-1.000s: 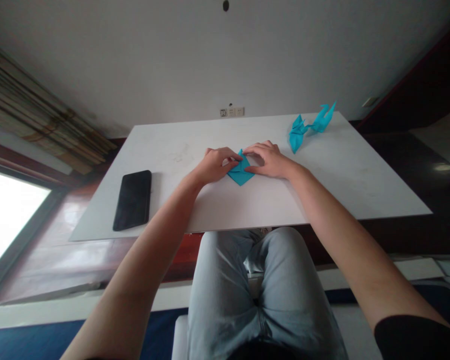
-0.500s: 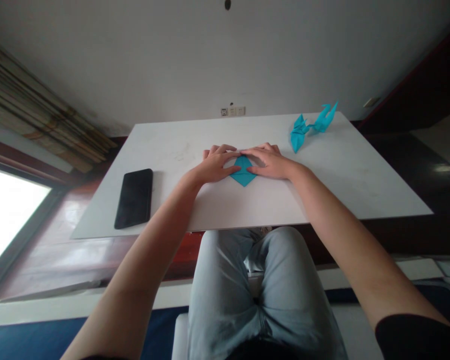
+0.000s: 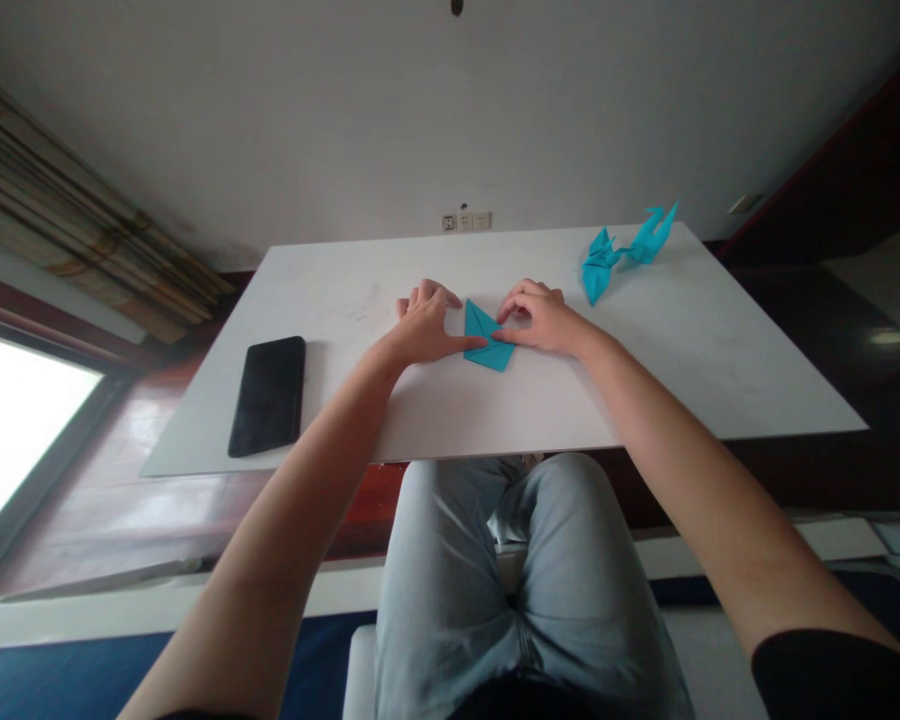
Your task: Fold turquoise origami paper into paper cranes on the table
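A small sheet of folded blue paper (image 3: 487,352) lies on the white table, a crease showing across it and one point turned up to the left. My left hand (image 3: 427,325) is at its left side, with the thumb stretched onto the paper and the fingers apart from it, curved above the table. On the other side, my right hand (image 3: 541,320) has its thumb on the paper and its bent forefinger at the right edge, gripping it there. The thumbs nearly meet over the middle and cover part of the crease.
Two folded blue paper cranes (image 3: 598,268) stand at the table's back right. A black phone (image 3: 268,396) lies near the left end of the white table (image 3: 487,425). Behind the table is a wall with power sockets (image 3: 465,221); a curtain (image 3: 75,210) hangs at the left.
The folded paper has turned on the table, its upper point swinging leftward. My hands, whose fingertips met above the paper, have drawn apart at the fingers.
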### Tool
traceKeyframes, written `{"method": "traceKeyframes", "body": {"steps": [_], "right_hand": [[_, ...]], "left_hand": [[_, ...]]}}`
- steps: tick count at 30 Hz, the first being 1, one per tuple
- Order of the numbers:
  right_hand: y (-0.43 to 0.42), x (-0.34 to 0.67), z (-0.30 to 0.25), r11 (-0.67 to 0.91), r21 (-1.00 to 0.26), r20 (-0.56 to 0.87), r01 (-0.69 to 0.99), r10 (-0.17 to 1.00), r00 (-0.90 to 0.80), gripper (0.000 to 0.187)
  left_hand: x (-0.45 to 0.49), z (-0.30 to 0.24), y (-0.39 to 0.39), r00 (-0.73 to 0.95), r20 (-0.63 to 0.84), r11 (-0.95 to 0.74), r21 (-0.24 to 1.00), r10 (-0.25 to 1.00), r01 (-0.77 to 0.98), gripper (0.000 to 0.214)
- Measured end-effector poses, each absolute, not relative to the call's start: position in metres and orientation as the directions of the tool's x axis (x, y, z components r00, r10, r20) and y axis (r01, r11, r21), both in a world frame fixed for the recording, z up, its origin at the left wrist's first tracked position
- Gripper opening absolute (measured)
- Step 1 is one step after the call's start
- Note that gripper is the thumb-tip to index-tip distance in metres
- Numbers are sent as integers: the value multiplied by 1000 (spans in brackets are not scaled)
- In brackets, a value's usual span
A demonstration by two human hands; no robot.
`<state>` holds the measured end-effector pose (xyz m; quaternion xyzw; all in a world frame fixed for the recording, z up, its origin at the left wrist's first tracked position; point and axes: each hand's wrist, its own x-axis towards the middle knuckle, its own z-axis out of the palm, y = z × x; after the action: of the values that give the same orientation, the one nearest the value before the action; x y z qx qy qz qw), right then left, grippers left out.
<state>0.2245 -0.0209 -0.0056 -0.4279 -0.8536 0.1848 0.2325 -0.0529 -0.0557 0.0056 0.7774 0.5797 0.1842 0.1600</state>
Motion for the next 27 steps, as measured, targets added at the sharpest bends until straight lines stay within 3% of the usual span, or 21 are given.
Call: {"method": "traceKeyframes", "body": {"steps": [5, 9, 14, 18, 24, 27], "right_hand": [[-21, 224, -4, 542, -585, 240, 603, 826, -510, 37], [-20, 222, -7, 450, -748, 200, 487, 854, -481, 44], [-18, 217, -9, 336, -912, 206, 236, 872, -445, 63], [-18, 214, -5, 331, -928, 241, 168, 881, -407, 69], [-21, 211, 0, 338, -928, 265, 160, 896, -357, 69], [-23, 210, 3, 320, -938, 259, 132, 902, -347, 73]], "left_hand": [[-51, 7, -56, 237, 96, -253, 492, 967, 833, 73], [-50, 9, -56, 255, 103, -270, 530, 961, 804, 55], [-51, -1, -47, 314, 176, -319, 808, 933, 495, 60], [-50, -5, -42, 362, 252, -364, 888, 898, 283, 67], [-48, 1, -45, 366, 325, -422, 877, 872, 228, 70], [-47, 1, -44, 297, 334, -407, 883, 895, 235, 55]]}}
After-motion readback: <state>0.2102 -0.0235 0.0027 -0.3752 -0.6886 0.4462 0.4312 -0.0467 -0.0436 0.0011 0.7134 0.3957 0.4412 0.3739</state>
